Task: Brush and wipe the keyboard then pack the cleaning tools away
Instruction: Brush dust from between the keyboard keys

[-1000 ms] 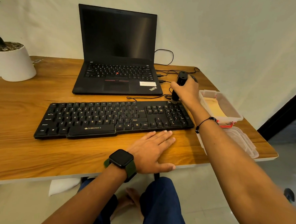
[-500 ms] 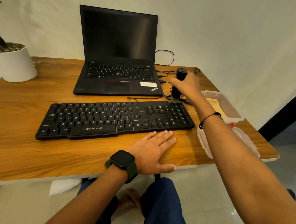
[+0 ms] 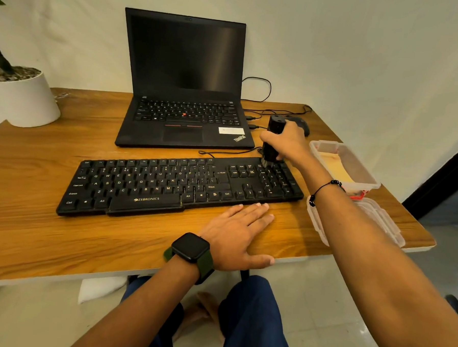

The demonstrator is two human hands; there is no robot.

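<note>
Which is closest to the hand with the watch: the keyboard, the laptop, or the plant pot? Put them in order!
From the left hand:
1. Keyboard, just beyond its fingertips.
2. Laptop, behind the keyboard.
3. Plant pot, at the table's far left corner.

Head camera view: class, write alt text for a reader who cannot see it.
The right hand grips a black brush upright, bristles on the far right corner of a black keyboard on a wooden desk. The left hand rests flat before the keyboard; an open laptop stands behind, a clear box at right.
</note>
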